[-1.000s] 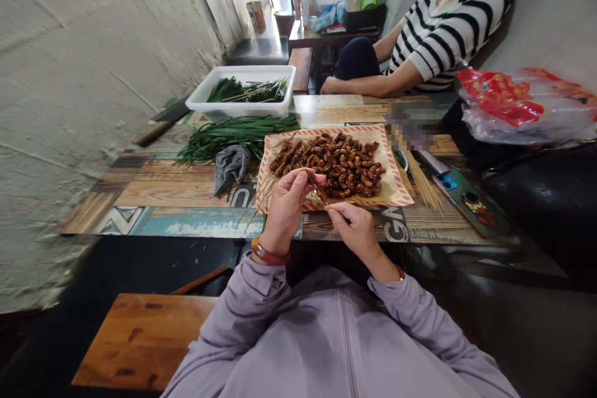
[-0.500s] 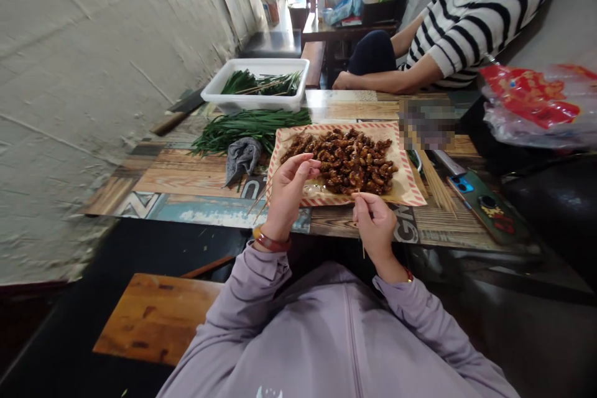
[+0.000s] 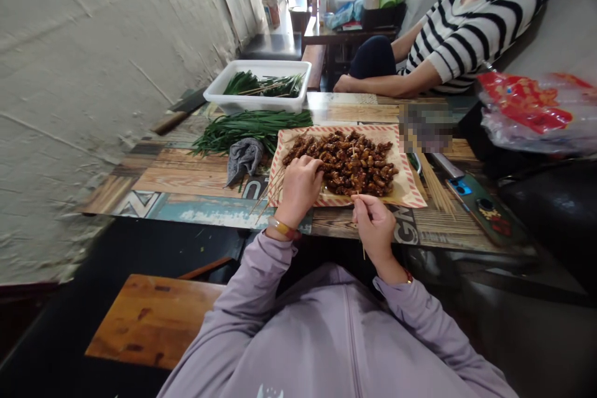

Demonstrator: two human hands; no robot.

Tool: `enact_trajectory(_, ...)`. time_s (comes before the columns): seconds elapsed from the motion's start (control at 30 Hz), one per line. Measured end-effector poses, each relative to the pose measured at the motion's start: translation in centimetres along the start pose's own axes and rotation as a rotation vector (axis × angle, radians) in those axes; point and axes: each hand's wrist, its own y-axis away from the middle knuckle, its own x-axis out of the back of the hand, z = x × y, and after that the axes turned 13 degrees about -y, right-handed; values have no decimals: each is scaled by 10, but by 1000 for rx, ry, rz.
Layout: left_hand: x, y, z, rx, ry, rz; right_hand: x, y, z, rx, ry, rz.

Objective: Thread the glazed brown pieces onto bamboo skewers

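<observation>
A red-striped paper tray (image 3: 410, 194) on the table holds a heap of glossy brown food pieces (image 3: 352, 161). My left hand (image 3: 299, 189) reaches into the near left side of that heap, fingers curled down onto the pieces; what it grips is hidden. My right hand (image 3: 373, 224) is closed around a thin bamboo skewer (image 3: 360, 227) that stands nearly upright at the tray's near edge. A few loaded skewers (image 3: 268, 193) lie under my left hand, off the tray's left edge.
Green chives (image 3: 252, 126) and a grey cloth (image 3: 243, 158) lie left of the tray, a white tub (image 3: 257, 84) of chives behind. Bare skewers (image 3: 433, 183), a phone (image 3: 480, 208) and a plastic bag (image 3: 536, 112) are at right. A person in a striped top (image 3: 461, 31) sits opposite.
My left hand has dropped from in front of the tray down into the brown pieces. My right hand keeps the skewer in almost the same place.
</observation>
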Motion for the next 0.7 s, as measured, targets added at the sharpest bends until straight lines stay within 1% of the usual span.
enact_trajectory(0.1,0,-2,5,4,-90,-39,0,1,1,7,16,-3)
enact_trajectory(0.27,1,-5,9,-32,-120,-77,0,1,0,12,23,-22)
enact_trajectory(0.4,-1,-5,6,-49,-106,-66,0,0,0,18,26,-25)
enact_trajectory(0.5,-2,-3,4,-46,-78,-24,-1,0,-1,19,21,-30)
enact_trajectory(0.57,-3,-2,2,-25,-6,17,-1,0,-1,22,22,-33)
enact_trajectory(0.6,-3,-1,2,-5,64,42,-1,0,-1,22,22,-32)
enact_trajectory(0.63,-3,-1,2,32,165,69,-1,0,-2,20,23,-31)
enact_trajectory(0.7,-4,-1,3,167,477,99,-1,0,-2,17,22,-27)
